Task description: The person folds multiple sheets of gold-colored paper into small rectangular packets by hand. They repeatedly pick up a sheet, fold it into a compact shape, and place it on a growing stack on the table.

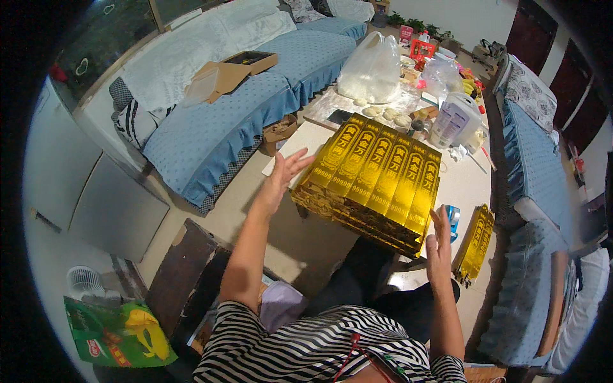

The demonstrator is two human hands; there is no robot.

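Observation:
A large stack of shiny gold paper bars (376, 177), printed with characters and laid side by side in rows, rests on the near end of the long table. My left hand (283, 177) is at the stack's left side with fingers spread, holding nothing. At its right front corner is my right hand (439, 239), upright with the palm toward the stack; it grasps nothing, and whether it touches the edge cannot be told. Just beyond that hand lies a blue tape dispenser (451, 222). Farther right, a smaller bundle of gold paper bars (474, 245) lies near the table edge.
Behind the stack are a dark phone (339, 116), dough rounds (389, 114), a white plastic jug (454, 120) and a full clear plastic bag (371, 69). Blue-covered sofas (215, 129) flank the table. A worn dark box (184, 273) stands on the floor at left.

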